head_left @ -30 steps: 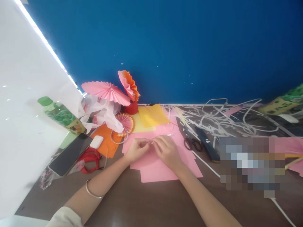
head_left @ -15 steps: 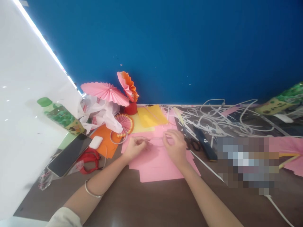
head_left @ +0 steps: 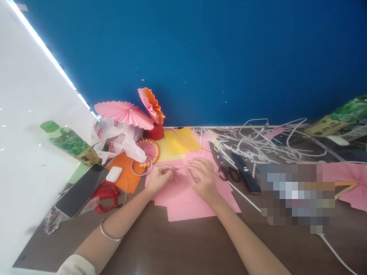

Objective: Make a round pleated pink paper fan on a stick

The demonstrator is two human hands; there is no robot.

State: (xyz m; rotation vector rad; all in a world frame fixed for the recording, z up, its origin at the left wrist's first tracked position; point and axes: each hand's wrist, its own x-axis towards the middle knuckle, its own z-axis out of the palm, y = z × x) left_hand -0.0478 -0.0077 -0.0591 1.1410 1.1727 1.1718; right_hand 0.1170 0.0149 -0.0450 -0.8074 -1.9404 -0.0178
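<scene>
Over a stack of pink paper (head_left: pixel 190 208), my two hands face each other with their fingertips a short gap apart. My left hand (head_left: pixel 160 178) is closed in a pinch, thumb against forefinger. Something thin and pale seems to run from it toward the other hand, too faint to name. My right hand (head_left: pixel 203 181) has its thumb and forefinger drawn together at that thin thing, the other fingers curved and loosely raised. Just behind the hands lies yellow paper (head_left: pixel 183 140). A white ring-shaped loop (head_left: pixel 132 167) lies left of my left hand, by a folded paper fan (head_left: pixel 147 148).
On the left are a phone (head_left: pixel 82 191), a white case (head_left: pixel 114 174), a red strap (head_left: pixel 104 198), orange paper (head_left: pixel 126 175) and a green-capped bottle (head_left: pixel 70 143). Pleated pink paper (head_left: pixel 124 114) stands behind. Scissors (head_left: pixel 229 174), a dark bar (head_left: pixel 246 173) and tangled white strips (head_left: pixel 258 143) lie right.
My right hand has moved left, closer to my left hand, so the gap between the fingertips is smaller. The whole view has shifted slightly.
</scene>
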